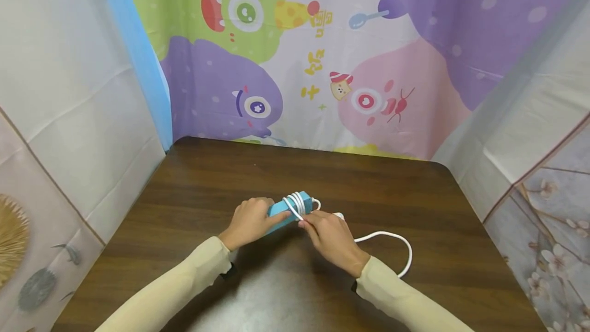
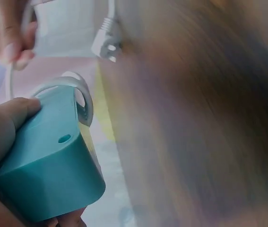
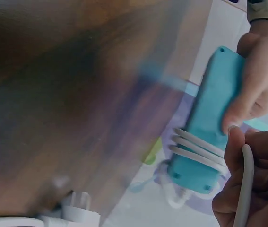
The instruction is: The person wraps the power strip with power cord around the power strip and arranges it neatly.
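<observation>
My left hand [image 1: 249, 223] grips a blue power strip [image 1: 278, 209] above the table, its thumb lying along one face. White power cord [image 3: 197, 150] is wound in several turns round the strip's far end. Thumb and fingers of my right hand [image 1: 335, 238] pinch the cord just beside those turns. From there the loose cord [image 1: 388, 233] runs off in a curve to the right. Its white plug [image 2: 106, 43] shows bare metal prongs in both wrist views. In the left wrist view the strip's near end [image 2: 51, 184] faces the camera.
The brown wooden table [image 1: 207, 178] lies beneath both hands. A curtain printed with cartoon monsters [image 1: 221, 81] hangs behind its back edge. Pale cloth walls [image 1: 78, 76] stand at the left and right sides.
</observation>
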Demonstrator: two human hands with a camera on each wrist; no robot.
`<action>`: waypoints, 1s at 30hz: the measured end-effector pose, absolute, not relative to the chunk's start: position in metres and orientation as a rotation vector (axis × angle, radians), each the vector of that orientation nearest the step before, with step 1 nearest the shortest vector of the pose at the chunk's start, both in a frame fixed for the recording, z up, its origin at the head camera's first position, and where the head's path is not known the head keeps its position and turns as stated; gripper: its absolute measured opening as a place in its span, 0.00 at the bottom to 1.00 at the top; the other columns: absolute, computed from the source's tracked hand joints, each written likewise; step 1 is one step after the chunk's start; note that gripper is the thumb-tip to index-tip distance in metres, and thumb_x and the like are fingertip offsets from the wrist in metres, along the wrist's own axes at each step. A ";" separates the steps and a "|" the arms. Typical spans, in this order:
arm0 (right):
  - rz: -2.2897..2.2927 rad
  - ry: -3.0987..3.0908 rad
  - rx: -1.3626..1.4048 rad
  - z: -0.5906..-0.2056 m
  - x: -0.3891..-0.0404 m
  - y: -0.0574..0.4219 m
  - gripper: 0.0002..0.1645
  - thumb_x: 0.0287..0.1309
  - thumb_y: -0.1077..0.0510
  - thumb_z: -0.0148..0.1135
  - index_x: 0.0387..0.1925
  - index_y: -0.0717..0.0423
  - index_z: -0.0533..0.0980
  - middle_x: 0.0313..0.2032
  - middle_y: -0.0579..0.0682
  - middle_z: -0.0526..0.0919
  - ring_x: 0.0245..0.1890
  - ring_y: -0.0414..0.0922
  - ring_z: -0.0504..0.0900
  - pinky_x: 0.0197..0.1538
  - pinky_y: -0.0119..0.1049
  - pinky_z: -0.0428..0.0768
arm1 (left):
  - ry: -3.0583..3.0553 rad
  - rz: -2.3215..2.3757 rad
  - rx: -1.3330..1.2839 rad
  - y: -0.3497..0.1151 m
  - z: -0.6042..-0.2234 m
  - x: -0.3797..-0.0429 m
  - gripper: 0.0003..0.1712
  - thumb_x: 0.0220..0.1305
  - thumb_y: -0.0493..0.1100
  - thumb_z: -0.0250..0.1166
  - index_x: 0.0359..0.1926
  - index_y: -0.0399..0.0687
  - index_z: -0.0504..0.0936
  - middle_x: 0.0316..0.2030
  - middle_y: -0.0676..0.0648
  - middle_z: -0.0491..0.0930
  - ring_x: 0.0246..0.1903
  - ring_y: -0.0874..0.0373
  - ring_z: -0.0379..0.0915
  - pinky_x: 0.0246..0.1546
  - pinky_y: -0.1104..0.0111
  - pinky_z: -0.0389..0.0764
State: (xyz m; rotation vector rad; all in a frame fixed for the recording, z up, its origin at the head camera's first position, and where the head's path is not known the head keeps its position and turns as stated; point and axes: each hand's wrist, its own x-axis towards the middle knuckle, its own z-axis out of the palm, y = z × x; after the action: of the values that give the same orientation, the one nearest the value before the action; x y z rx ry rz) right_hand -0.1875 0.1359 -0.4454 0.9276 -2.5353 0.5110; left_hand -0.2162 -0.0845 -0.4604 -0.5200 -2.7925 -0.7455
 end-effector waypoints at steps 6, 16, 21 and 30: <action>0.586 -2.535 0.921 -0.452 -0.188 0.137 0.05 0.62 0.54 0.62 0.32 0.48 0.82 0.24 0.36 0.75 0.24 0.34 0.73 0.29 0.34 0.73 | -2.831 -1.120 -0.404 -0.087 -0.455 -0.219 0.26 0.55 0.70 0.62 0.26 0.52 0.81 0.16 0.56 0.74 0.14 0.61 0.68 0.16 0.66 0.69; 0.658 -2.595 0.924 -0.465 -0.189 0.147 0.07 0.60 0.52 0.64 0.26 0.43 0.79 0.18 0.32 0.71 0.21 0.31 0.69 0.28 0.32 0.69 | -2.804 -1.716 -0.205 -0.092 -0.454 -0.222 0.33 0.50 0.75 0.62 0.31 0.50 0.85 0.25 0.50 0.81 0.23 0.56 0.75 0.24 0.64 0.76; 0.763 -2.601 0.953 -0.472 -0.193 0.154 0.03 0.57 0.54 0.66 0.28 0.45 0.81 0.19 0.36 0.77 0.25 0.31 0.72 0.31 0.32 0.72 | -2.765 -1.899 -0.205 -0.094 -0.452 -0.220 0.31 0.46 0.72 0.67 0.31 0.50 0.87 0.28 0.48 0.82 0.25 0.56 0.76 0.26 0.64 0.77; 0.937 -2.594 1.115 -0.477 -0.201 0.159 0.06 0.61 0.56 0.62 0.35 0.48 0.84 0.28 0.35 0.82 0.32 0.31 0.76 0.39 0.31 0.74 | -2.736 -2.045 -0.369 -0.098 -0.451 -0.217 0.27 0.47 0.67 0.71 0.37 0.51 0.87 0.31 0.47 0.83 0.28 0.56 0.76 0.28 0.64 0.77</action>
State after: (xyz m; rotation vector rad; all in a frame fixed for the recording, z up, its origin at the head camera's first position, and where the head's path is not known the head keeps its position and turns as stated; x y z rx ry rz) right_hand -0.2010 0.1589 -0.4769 1.1148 -2.5936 0.9374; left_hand -0.2172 -0.0980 -0.4510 -0.3695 -2.7359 -2.0450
